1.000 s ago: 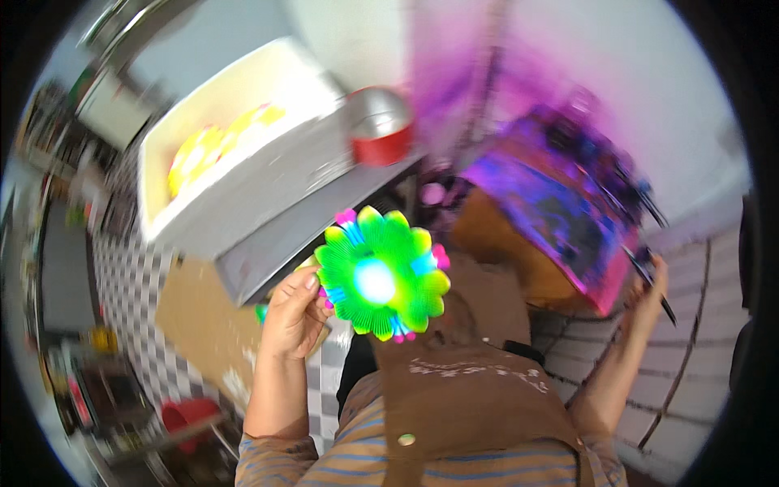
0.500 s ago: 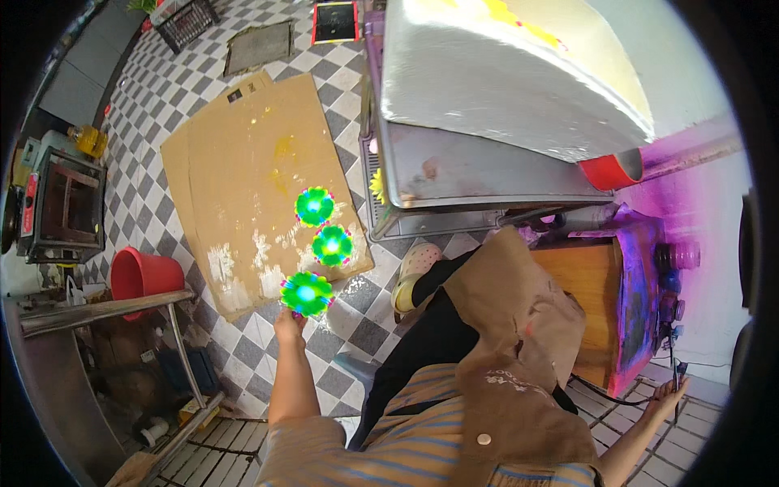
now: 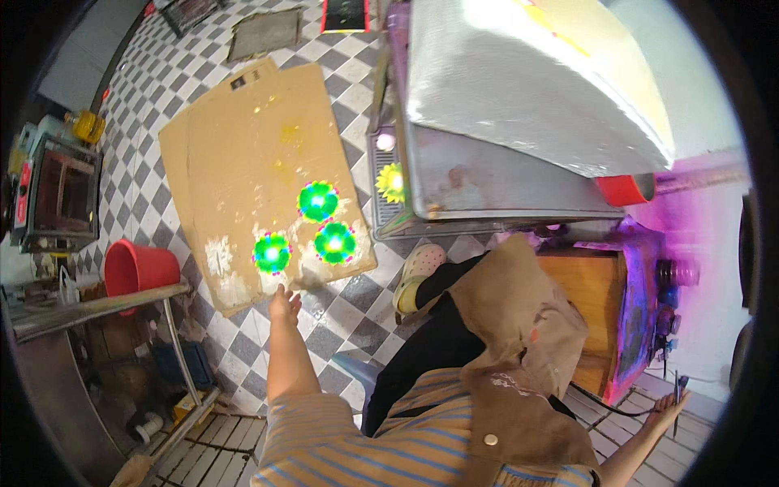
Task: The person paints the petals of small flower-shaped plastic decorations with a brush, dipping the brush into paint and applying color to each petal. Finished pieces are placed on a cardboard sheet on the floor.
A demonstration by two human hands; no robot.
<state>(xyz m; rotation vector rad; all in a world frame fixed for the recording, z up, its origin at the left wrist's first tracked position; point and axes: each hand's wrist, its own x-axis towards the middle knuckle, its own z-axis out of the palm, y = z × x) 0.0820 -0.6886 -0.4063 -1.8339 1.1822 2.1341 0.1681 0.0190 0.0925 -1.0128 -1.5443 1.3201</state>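
Note:
My left hand [image 3: 284,306] is open and empty, just below a bright green flower-shaped piece [image 3: 272,253] with pink tips, lying on a cardboard sheet [image 3: 213,154] on the floor. Two similar pieces [image 3: 317,201] [image 3: 334,242] lie beside it at the right. My right hand [image 3: 669,404] grips a thin dark airbrush-like tool [image 3: 680,390] with a black hose, at the lower right near a wooden board [image 3: 580,308] stained blue and pink.
A steel trolley [image 3: 454,191] carries a large white foam box [image 3: 519,97] and red tin [image 3: 625,191]. Steel rack [image 3: 174,325], red bucket [image 3: 138,272] and oven [image 3: 61,195] stand left. My shoe [image 3: 418,272] is beside the cardboard. Bottles [image 3: 677,273] sit right.
The view has swung down toward the floor. The flower piece that my left hand held now lies on the cardboard beside the other two; that hand has let go and is slightly below it.

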